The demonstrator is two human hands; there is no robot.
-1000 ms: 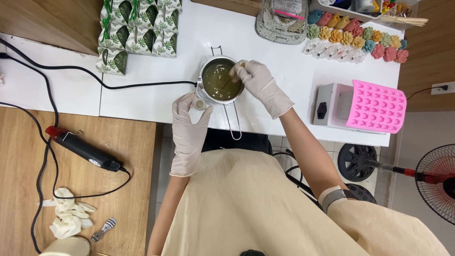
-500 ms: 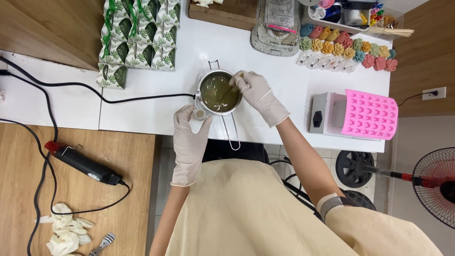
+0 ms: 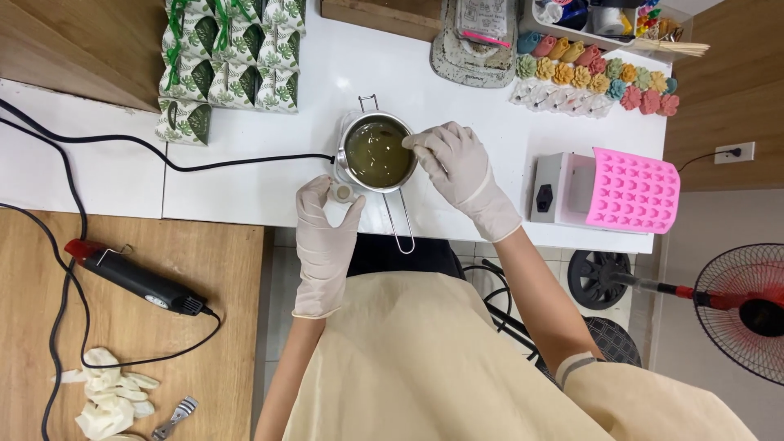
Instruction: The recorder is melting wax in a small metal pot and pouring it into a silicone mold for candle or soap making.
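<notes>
A small steel pot [image 3: 353, 171] with a wire handle stands on the white table [image 3: 245, 175], filled with olive-green liquid [image 3: 376, 153]. My gloved right hand [image 3: 459, 163] is at the pot's right rim, pinching a thin stirring stick that dips into the liquid. My gloved left hand [image 3: 325, 229] sits at the pot's lower left, its fingertips around a small round knob [image 3: 342, 193] at the base.
A pink silicone mould [image 3: 633, 189] leans on a white box at right. Coloured flower shapes [image 3: 596, 77] line the back, green-patterned gift boxes [image 3: 229, 57] at back left. A black heat gun [image 3: 135, 276], crumpled gloves [image 3: 106, 388] on the wooden bench. A fan [image 3: 743, 314] stands at right.
My right hand has shifted from the pot's upper edge to its right rim, still with the stick. The view has moved slightly. My left hand stays at the knob.
</notes>
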